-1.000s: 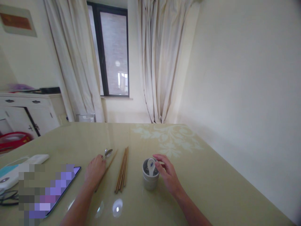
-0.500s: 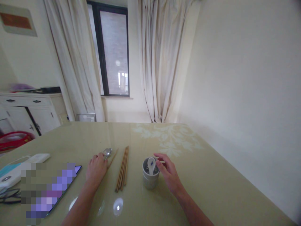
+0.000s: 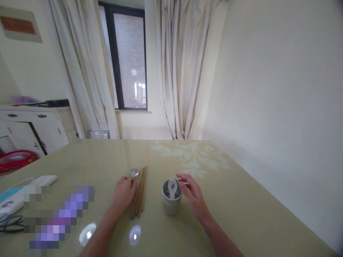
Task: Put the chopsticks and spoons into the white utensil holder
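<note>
A grey cup [image 3: 171,203] stands on the green table [image 3: 241,200], with a white ceramic spoon with a blue mark [image 3: 172,189] standing in it. My right hand [image 3: 193,196] rests against the cup's right rim, fingers curled near the spoon. Several wooden chopsticks [image 3: 139,196] lie in a bundle left of the cup. My left hand [image 3: 123,191] is closed beside the bundle and holds a metal spoon [image 3: 133,174], whose bowl sticks out past the fingers.
At the left edge lie a tablet with a blurred screen [image 3: 59,217], a white and teal device [image 3: 16,200] and black cables [image 3: 9,223]. A white cabinet [image 3: 34,125] and a red object [image 3: 16,159] stand beyond the table. Curtains and a window fill the back.
My left hand has slid right with the metal spoon, bringing the stray chopstick in against the bundle. My right hand has stayed at the cup.
</note>
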Demonstrator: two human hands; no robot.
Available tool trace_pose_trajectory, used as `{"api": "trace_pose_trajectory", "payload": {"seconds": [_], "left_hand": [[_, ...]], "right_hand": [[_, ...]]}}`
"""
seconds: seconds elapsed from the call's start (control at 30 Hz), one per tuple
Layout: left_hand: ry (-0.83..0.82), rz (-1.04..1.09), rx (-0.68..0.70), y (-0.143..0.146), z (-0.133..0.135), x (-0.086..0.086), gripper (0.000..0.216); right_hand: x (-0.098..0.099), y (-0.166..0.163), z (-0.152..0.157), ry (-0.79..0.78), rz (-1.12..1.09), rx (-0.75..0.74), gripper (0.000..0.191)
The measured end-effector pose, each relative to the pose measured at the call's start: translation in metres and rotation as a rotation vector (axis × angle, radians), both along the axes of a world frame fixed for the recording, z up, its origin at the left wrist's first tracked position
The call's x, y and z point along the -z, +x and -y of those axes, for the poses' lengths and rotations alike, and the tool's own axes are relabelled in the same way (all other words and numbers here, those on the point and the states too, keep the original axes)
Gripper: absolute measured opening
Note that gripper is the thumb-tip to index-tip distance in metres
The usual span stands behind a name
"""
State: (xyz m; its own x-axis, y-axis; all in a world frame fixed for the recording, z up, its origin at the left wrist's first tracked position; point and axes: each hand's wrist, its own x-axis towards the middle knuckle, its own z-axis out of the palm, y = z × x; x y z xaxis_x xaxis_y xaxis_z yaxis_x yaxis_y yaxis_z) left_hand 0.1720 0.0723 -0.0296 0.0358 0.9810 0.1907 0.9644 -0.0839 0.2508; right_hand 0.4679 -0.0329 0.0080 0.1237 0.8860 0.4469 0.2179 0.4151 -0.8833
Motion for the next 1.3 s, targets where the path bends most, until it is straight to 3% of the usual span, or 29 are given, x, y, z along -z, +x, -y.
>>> {"api": "trace_pose_trajectory", "payload": {"seconds": [0.23,0.37,0.63,1.03,1.13,1.23,1.3], "left_hand": [[-0.028,-0.078,-0.018,0.035,0.028,-0.015,0.051],[-0.042,-0.137,0.0,0.044,0.034,-0.014,0.047],[0.005,-0.119,0.005,0.035,0.024,-0.006,0.041],[0.001,-0.092,-0.079,0.015,0.015,-0.011,0.042],[0.088,0.083,-0.007,0.024,0.02,-0.019,0.045],[0.129,0.488,0.243,0.05,0.039,-0.023,0.049],[0.043,0.759,0.409,0.073,0.058,-0.022,0.056]], "right_hand": [[-0.007,0.006,0.008,0.107,0.203,-0.024,0.037],[-0.011,0.008,0.013,0.122,0.328,-0.039,0.033],[-0.011,0.009,0.013,0.153,0.48,-0.088,0.035],[-0.007,0.008,0.013,0.133,0.394,-0.071,0.039],[-0.008,0.005,0.014,0.112,0.4,-0.073,0.041],[-0.009,0.004,0.015,0.103,0.388,-0.083,0.042],[-0.01,0.004,0.015,0.102,0.372,-0.094,0.042]]}}
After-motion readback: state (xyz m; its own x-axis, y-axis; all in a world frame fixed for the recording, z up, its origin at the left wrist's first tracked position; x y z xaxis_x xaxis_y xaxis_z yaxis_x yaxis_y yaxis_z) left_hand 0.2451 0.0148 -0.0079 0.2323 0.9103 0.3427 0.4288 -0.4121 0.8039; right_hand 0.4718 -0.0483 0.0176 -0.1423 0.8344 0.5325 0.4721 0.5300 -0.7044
